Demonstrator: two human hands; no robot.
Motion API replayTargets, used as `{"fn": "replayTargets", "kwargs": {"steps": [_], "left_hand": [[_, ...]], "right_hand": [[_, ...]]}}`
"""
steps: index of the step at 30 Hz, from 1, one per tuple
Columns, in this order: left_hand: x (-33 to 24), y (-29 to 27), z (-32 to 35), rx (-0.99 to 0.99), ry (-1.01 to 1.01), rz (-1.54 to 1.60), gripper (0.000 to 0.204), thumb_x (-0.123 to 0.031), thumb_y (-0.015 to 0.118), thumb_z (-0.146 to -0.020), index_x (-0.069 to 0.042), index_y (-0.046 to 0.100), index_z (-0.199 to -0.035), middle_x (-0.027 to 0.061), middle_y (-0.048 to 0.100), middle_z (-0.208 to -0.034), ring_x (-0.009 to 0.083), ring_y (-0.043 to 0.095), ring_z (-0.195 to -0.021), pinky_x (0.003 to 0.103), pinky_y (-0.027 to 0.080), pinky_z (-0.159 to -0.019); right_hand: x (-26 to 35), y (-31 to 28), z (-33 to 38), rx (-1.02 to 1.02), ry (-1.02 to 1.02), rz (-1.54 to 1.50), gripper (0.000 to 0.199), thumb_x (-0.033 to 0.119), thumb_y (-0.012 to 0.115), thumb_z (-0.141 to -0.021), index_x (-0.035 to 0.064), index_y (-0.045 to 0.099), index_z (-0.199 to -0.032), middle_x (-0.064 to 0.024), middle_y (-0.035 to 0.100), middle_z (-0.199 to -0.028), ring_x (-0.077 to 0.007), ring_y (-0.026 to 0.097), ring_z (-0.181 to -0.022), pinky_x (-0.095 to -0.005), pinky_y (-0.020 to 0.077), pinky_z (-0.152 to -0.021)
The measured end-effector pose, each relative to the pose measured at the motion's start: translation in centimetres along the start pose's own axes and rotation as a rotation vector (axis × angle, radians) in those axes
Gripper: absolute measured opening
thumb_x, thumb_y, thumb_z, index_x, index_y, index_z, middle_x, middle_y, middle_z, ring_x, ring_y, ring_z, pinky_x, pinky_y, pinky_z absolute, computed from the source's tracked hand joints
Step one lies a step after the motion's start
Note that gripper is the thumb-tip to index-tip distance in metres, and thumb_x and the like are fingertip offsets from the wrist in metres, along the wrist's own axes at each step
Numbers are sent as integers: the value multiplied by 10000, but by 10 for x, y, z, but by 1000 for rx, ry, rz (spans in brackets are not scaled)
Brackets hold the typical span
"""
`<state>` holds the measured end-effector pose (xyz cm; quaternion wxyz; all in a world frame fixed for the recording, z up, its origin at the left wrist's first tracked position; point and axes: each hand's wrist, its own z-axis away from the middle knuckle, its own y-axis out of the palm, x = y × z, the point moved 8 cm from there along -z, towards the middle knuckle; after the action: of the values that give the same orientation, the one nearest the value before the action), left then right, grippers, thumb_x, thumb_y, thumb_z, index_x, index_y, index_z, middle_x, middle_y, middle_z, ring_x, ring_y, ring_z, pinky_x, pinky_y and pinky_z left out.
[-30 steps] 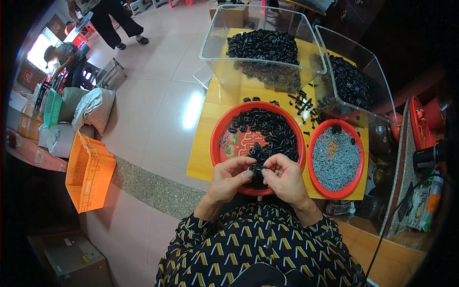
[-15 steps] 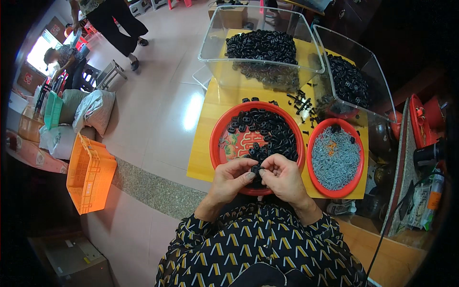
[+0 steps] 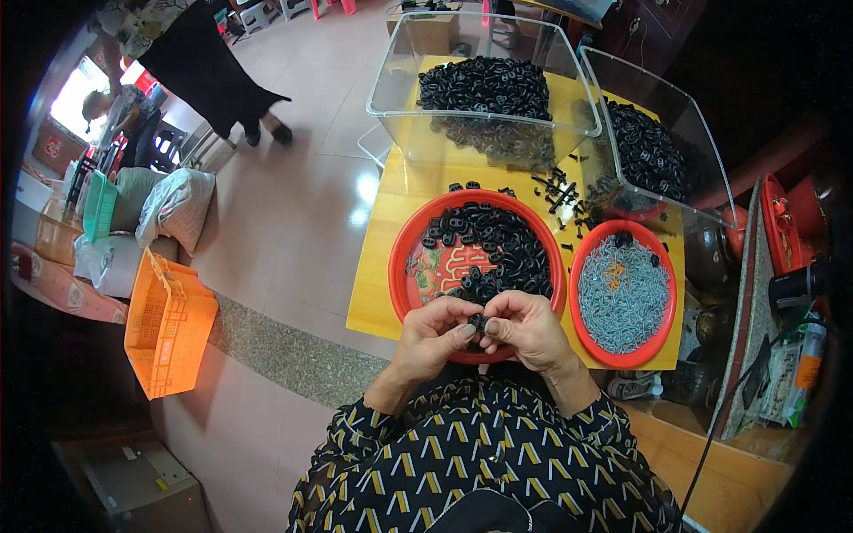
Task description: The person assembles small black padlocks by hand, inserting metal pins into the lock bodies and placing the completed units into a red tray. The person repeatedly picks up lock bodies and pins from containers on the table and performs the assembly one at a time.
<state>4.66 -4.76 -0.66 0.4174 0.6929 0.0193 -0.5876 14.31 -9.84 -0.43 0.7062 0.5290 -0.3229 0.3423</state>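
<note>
My left hand [image 3: 437, 336] and my right hand [image 3: 528, 330] meet above the near rim of a red round tray [image 3: 399, 298]. Fingertips and thumbs of both are pinched round one small black plastic piece [image 3: 477, 321], mostly covered by the fingers. Many like it, oval with two holes, lie in a heap [image 3: 520, 253] in the tray, thickest on its right side. Close by on the right stands a smaller red tray [image 3: 579, 330] full of silvery screws [image 3: 625, 298], with a few orange bits among them.
A clear bin [image 3: 391, 124] of black pieces stands at the table's back, another clear bin [image 3: 702, 147] right of it. Loose black parts [image 3: 560, 191] lie on the yellow table [image 3: 369, 293]. An orange crate [image 3: 173, 333] sits on the floor at left. Two people are farther off.
My hands stay at the tray's near edge, the fingers shifting slightly round the black piece. A person in the background has stepped and now stands nearer, legs closer together.
</note>
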Motion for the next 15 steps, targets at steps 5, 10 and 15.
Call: {"fn": "replayTargets", "kwargs": {"steps": [5, 10, 15], "left_hand": [[-5, 5, 0, -12, 33, -58, 239, -13, 575, -812, 26, 533, -1043, 70, 597, -896, 109, 570, -779, 233, 470, -703], [-6, 5, 1, -52, 75, -191, 226, -9, 567, -815, 24, 543, -1037, 60, 596, -892, 92, 557, -779, 225, 463, -698], [-6, 8, -1, -74, 115, -372, 222, -5, 538, -830, 20, 544, -1051, 47, 592, -886, 80, 544, -799, 219, 450, -708]], "right_hand": [[-4, -1, -1, 25, -20, 7, 95, 85, 618, -798, 12, 559, -815, -32, 579, -677, -91, 574, -595, -199, 499, -541], [-2, -1, -2, 16, -44, -12, 98, 81, 618, -797, 13, 548, -787, -42, 581, -669, -93, 573, -587, -203, 498, -532], [-1, -4, -3, 5, -47, -4, 101, 79, 620, -795, 14, 546, -776, -48, 581, -665, -94, 570, -575, -206, 499, -527]]}}
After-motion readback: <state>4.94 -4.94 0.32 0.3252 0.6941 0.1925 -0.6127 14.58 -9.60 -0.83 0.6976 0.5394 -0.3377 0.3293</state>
